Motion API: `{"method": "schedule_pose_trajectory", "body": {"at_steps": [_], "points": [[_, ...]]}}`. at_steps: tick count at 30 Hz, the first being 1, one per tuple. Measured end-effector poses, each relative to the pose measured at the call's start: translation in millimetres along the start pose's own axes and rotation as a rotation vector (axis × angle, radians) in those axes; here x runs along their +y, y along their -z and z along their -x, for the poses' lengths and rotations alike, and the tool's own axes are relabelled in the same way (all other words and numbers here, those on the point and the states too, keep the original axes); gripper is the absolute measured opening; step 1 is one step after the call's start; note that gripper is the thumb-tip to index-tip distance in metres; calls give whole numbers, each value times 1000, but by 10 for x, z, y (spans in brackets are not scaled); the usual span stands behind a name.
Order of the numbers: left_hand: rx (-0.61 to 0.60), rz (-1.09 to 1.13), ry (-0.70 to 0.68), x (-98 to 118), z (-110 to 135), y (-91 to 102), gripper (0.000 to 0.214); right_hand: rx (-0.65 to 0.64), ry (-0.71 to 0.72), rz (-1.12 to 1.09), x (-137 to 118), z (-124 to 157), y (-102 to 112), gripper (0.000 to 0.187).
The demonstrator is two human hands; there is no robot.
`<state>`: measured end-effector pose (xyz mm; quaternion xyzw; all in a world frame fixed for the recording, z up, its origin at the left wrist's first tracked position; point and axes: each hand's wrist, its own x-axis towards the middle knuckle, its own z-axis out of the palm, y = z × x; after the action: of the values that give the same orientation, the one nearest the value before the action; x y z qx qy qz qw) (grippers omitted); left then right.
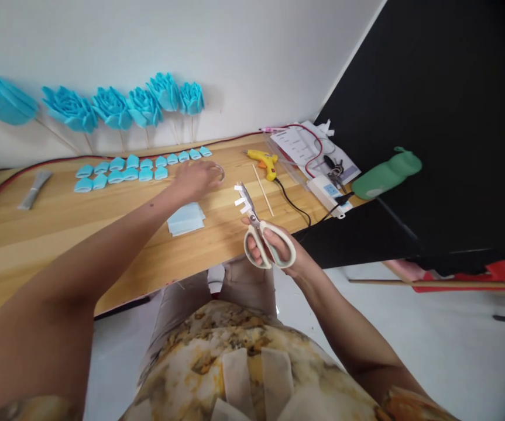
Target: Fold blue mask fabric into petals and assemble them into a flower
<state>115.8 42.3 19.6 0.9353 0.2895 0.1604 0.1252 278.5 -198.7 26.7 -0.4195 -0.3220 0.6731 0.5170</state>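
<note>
My right hand (pixel 294 251) grips a pair of scissors (pixel 256 225) by its pale handles, with the blades pointing away from me. Several short white strips, which look like tape, (pixel 242 200) cling to the blades. Over the table, my left hand (pixel 197 178) is closed on a small ring-shaped roll (pixel 220 172), probably tape; its fingers partly cover it. Near that wrist lies a stack of light-blue squares (pixel 186 220). Folded blue petals (pixel 130 174) stand in two rows left of the hand. A thin wooden stick (pixel 263 190) rests right of the scissors.
Blue flowers on sticks (pixel 112 108) lean against the wall. A yellow glue gun (pixel 264 161), papers (pixel 298 143), keys (pixel 335 169), a power strip (pixel 326 194) and a green bottle (pixel 384 175) are at the right. A thin grey bundle (pixel 35 190) lies left. Cables cross the wooden table (pixel 124 257).
</note>
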Motion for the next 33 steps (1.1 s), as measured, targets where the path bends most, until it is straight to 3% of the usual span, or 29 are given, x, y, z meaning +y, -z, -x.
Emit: {"method": "schedule_pose_trajectory", "body": {"at_steps": [2,5,9,16,20,24,26,28,30,33], "points": [[70,-43,-3,80,94,50,34,30,-23,5,-2,-2,-8,55],[125,218,-49,198,292,146,37,68,-25,79,16,-38,-24,56],[122,454,30,307,562,277,40,111,41,175,58,-111,-65,52],[137,505,180,244,1049,522,41,26,91,93,48,-194,-177,66],[98,568,281,252,1496,656,38,134,-11,181,18,-300,-190,52],[-50,721,251,511,2076,718,25,270,-36,361,-24,-397,-89,51],[-208,822,156,662,2326,662,26,347,36,483,-43,-434,-1,49],[-389,897,149,752,2512,518,30,412,100,609,-48,-472,84,45],[-505,966,242,756,2635,294,32,429,110,654,-34,-520,144,46],[-530,1063,519,639,2732,-85,45,444,102,597,14,-603,173,52]]}}
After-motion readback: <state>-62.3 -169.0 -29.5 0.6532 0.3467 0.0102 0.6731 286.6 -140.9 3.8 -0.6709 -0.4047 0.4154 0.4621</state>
